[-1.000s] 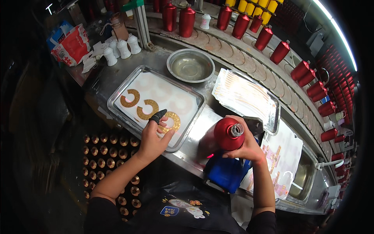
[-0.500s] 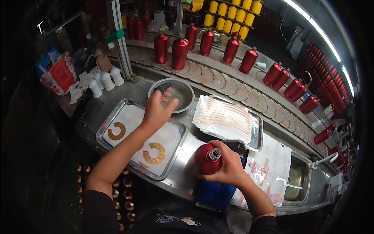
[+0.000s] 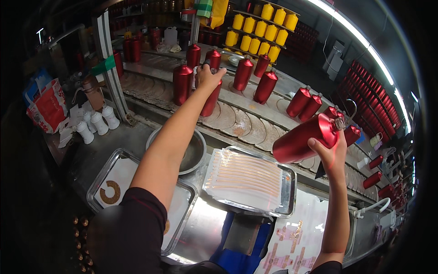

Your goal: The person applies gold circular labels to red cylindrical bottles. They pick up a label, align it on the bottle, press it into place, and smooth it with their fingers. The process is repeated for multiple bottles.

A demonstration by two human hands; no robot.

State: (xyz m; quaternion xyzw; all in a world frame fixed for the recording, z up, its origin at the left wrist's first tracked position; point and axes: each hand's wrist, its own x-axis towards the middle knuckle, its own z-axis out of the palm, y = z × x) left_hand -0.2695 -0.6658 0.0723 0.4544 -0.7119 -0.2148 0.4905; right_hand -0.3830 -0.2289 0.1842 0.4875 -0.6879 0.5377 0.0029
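Observation:
With my right hand (image 3: 332, 153) I hold a glossy red bottle (image 3: 299, 140) by its neck end, tilted, its clear threaded mouth up to the right, over the conveyor's near edge. My left arm reaches far forward. There my left hand (image 3: 210, 78) closes around the top of another red bottle (image 3: 211, 101) standing upright on the conveyor (image 3: 237, 119); the fingertips are partly hidden behind its top. Right beside that bottle stands one more red bottle (image 3: 183, 84). A steel bowl (image 3: 200, 160) with liquid lies partly under my left forearm.
Transfer sheets with gold strips (image 3: 244, 176) lie in a steel tray (image 3: 289, 201). Another tray (image 3: 191, 208) holds gold ring-shaped pieces (image 3: 110, 192). Patterned sheets (image 3: 303, 223) lie beside a sink tap (image 3: 378, 205). A metal post (image 3: 108, 64) and white bottles (image 3: 99, 123) stand left.
My left hand has moved from above the bowl to a bottle on the conveyor. My right hand has carried its bottle up, forward and right from the blue stand. The view has shifted.

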